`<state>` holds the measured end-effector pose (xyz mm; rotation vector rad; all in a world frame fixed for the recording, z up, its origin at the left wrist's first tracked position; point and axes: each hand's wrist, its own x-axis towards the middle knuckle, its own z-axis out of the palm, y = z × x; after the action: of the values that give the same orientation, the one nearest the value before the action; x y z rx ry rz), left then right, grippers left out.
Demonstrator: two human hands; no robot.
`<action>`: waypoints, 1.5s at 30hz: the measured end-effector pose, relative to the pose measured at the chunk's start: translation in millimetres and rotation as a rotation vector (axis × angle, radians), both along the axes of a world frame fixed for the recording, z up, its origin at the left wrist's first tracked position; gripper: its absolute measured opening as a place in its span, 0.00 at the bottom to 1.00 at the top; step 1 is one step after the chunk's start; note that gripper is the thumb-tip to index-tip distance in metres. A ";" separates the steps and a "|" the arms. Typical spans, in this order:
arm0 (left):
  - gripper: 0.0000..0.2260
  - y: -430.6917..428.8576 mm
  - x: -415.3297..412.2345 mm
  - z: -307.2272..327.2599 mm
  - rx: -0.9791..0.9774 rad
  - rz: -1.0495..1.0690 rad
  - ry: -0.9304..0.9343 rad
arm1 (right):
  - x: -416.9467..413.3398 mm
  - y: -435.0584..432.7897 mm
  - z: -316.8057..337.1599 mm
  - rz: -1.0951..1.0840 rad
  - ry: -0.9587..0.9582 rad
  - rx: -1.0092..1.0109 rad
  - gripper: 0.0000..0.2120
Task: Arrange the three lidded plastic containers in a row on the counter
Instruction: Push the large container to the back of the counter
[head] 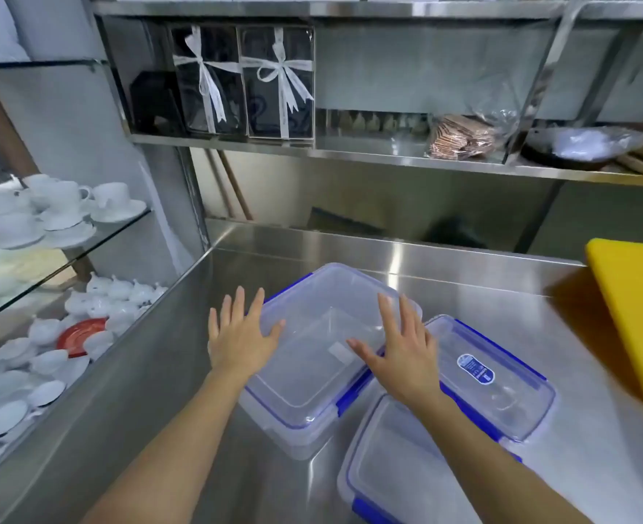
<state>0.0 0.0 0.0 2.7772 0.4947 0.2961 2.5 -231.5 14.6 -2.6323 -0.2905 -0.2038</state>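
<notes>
Three clear plastic containers with blue lid clips sit on the steel counter [267, 485]. The largest container [312, 387] is in the middle. A second container [501, 391] with an oval blue label lies to its right. The third container [399, 470] is nearest me, cut off by the bottom edge. My left hand [240, 334] hovers with spread fingers at the large container's left rim. My right hand [403, 353] is spread flat over that container's right side, partly above the labelled one. Neither hand grips anything.
A yellow cutting board [637, 312] lies at the counter's right edge. A steel shelf [350, 153] above holds two ribboned dark boxes [244, 81] and bagged items. Glass shelves to the left carry white cups [47, 209] and saucers.
</notes>
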 end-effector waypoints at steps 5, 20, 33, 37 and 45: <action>0.29 3.5 5.9 -3.6 0.036 0.030 0.075 | 7.9 6.5 -21.6 -0.062 0.295 0.128 0.40; 0.31 -6.0 -28.4 5.9 0.030 0.070 0.311 | 64.4 -3.7 -20.8 0.218 0.449 0.281 0.31; 0.55 6.3 -61.7 21.5 -0.126 -0.417 0.642 | 35.0 18.7 16.3 0.370 0.324 -0.200 0.40; 0.53 8.0 -61.8 16.3 -0.157 -0.425 0.603 | 12.2 21.2 25.6 0.660 0.557 -0.430 0.50; 0.51 16.7 -44.0 21.5 -0.190 -0.433 0.591 | 19.3 22.9 14.6 0.715 0.459 -0.521 0.49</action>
<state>-44.0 16.7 21.5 2.6550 0.0252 -0.6462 21.8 -208.6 29.2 -2.7459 -1.2054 0.7924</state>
